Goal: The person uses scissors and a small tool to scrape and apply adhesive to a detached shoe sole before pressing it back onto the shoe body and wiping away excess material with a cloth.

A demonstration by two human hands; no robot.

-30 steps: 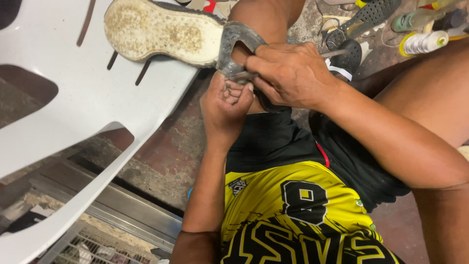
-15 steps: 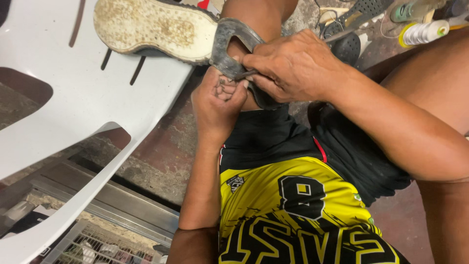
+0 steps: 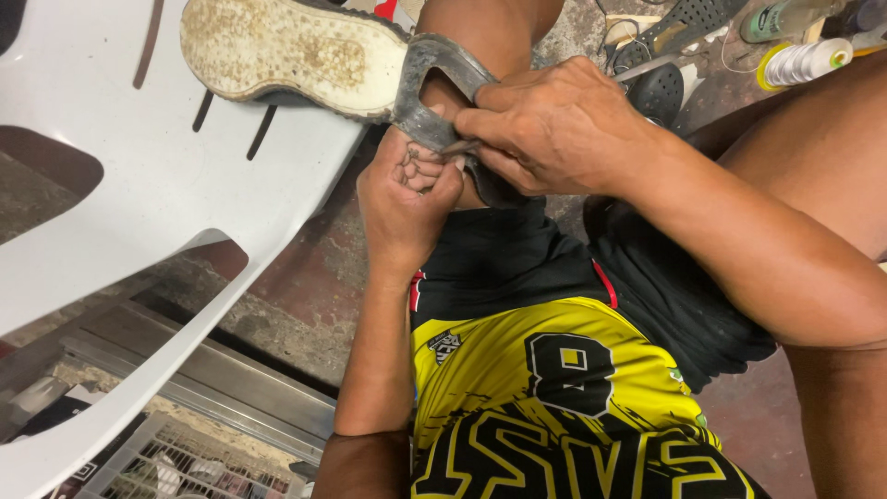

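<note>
A shoe lies sole-up with its pale, dirt-speckled sole (image 3: 286,51) over the edge of a white plastic chair (image 3: 111,194). At the heel end a grey worn sole piece (image 3: 434,88) curls away from the shoe. My right hand (image 3: 554,125) grips this grey piece from above, fingers wrapped over it. My left hand (image 3: 407,199) is closed just below it, fingertips pressed against the same grey piece and a thin dark tool or strip between the hands. What exactly the left fingers pinch is hidden.
My lap, in black shorts and a yellow-and-black jersey (image 3: 554,388), fills the lower middle. A spool of white thread (image 3: 804,60), a black shoe sole (image 3: 688,23) and small bottles lie on the floor at top right. A metal rail and wire grate (image 3: 185,457) sit bottom left.
The view has shifted slightly; the shoe and both hands sit a little lower and more to the right in view. Both hands keep the same grip on the grey heel piece.
</note>
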